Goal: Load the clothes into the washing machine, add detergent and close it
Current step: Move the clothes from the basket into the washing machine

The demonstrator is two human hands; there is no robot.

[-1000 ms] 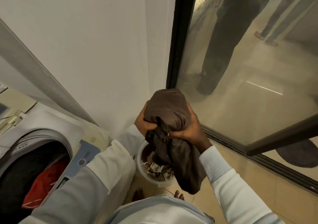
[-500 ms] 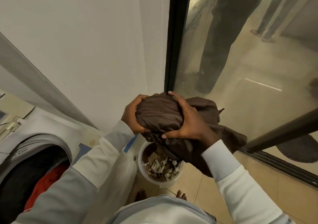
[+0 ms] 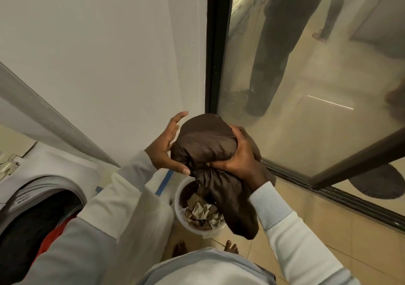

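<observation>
The washing machine point(image 3: 61, 164) sits at lower left of the frame, its drum open with a red cloth point(image 3: 54, 236) inside. At centre, a bunched brown garment point(image 3: 206, 144) hangs over a white bucket point(image 3: 203, 232) of clothes. The right hand point(image 3: 238, 159) grips the bundle. The left hand point(image 3: 166, 146) cups its side, fingers straight.

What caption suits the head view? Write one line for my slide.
Balled brown garment gripped by the right hand, left hand touching it, above a white bucket beside the open washing machine.
</observation>
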